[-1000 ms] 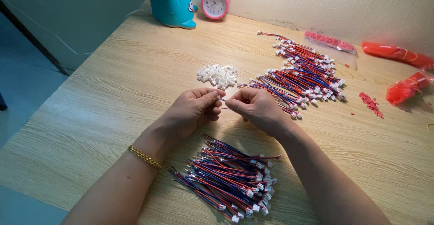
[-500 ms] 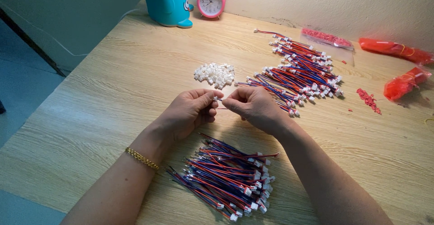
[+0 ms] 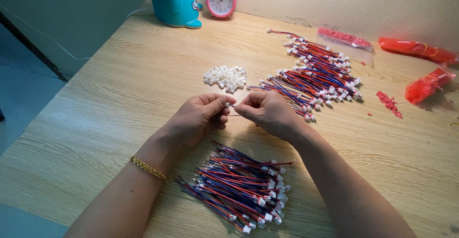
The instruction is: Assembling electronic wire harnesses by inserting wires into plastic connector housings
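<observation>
Little is changing since a second ago: both hands are staying together over the middle of the light wooden bench (image 3: 95, 123), so the joining work is still going on. The left hand (image 3: 198, 118) is pinching a small white plastic connector (image 3: 229, 105) between thumb and fingertips, its fingers curled shut. The right hand (image 3: 265, 111), likewise pinched closed, is feeding in a thin red wire (image 3: 233, 115), its long axis lying left-right, its free end pointing left. Toward the near edge is lying a bundle of red-and-blue wires (image 3: 239, 188).
</observation>
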